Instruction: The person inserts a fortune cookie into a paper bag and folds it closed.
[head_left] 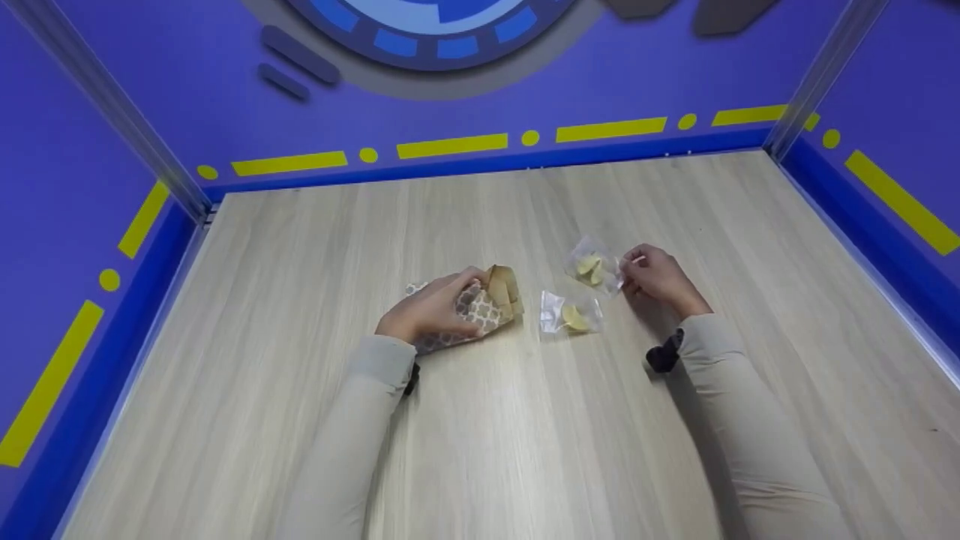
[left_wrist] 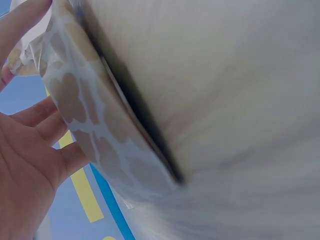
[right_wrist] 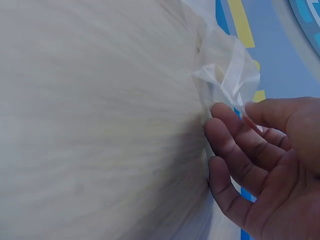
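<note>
A patterned paper bag, brown inside at its mouth, lies on the table with the mouth toward the right. My left hand grips it from above, thumb on the near side and fingers on the far side; the left wrist view shows the bag's printed side along the fingers. To the right, my right hand pinches the edge of a small clear plastic packet with pale yellow pieces in it. The packet's clear film shows at thumb and index finger in the right wrist view.
A second clear packet with a yellow piece lies between the bag and the right hand. The wooden table is bordered by blue-purple panels with yellow marks at the back and both sides.
</note>
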